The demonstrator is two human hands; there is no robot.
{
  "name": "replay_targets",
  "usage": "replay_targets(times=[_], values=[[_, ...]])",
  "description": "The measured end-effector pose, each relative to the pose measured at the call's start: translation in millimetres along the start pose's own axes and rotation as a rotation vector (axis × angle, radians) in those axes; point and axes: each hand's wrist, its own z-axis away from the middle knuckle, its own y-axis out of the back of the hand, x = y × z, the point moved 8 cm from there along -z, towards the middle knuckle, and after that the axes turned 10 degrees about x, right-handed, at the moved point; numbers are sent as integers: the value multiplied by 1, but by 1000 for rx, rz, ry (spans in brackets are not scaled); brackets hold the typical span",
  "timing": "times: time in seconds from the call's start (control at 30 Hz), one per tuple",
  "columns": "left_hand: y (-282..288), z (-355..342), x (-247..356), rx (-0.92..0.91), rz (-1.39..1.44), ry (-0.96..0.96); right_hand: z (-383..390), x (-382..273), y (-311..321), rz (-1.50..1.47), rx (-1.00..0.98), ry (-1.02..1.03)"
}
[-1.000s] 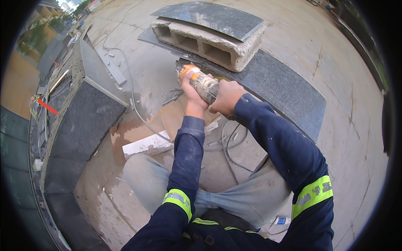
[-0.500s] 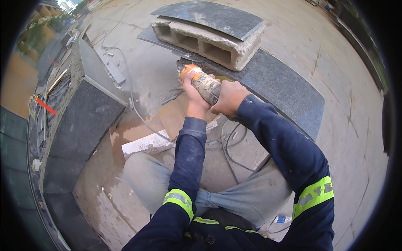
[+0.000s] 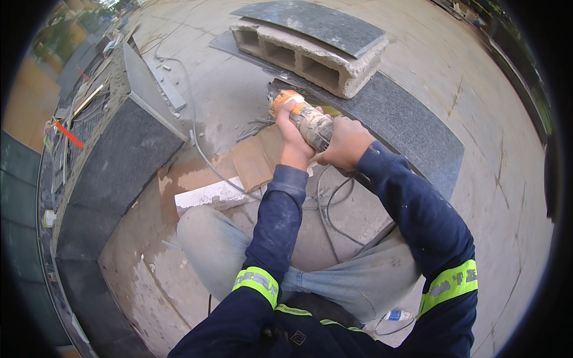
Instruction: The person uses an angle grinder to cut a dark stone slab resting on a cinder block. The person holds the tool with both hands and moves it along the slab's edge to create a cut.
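Both my hands grip an angle grinder (image 3: 313, 125) with a dusty body and an orange head. My left hand (image 3: 292, 134) wraps round it near the head, while my right hand (image 3: 345, 143) is closed round its rear end. The grinder's front is at the near edge of a grey stone slab (image 3: 412, 122) on the ground; its disc is too blurred to make out. On that slab rests a hollow concrete block (image 3: 352, 74), with another grey slab (image 3: 316, 24) lying on top of it.
A low wall clad in dark slabs (image 3: 128, 155) curves along my left. Before me lie a cardboard sheet (image 3: 256, 161), a white board (image 3: 209, 197) and a grey cable (image 3: 334, 224). Slab offcuts (image 3: 253, 128) lie near the grinder. A bottle (image 3: 399, 315) is beside my right leg.
The view has shifted slightly, so the grinder, both hands and the slabs appear a little further right. My grip on the grinder is the same.
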Motion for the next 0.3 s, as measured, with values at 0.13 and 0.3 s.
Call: replay_targets(times=[0.13,0.3], values=[[-2,4,-6,-6,-12,0,7,1,5,-10,-21,3],[-2,7,-9,-29,-8,-7,12,3,5,-10,-67,1]])
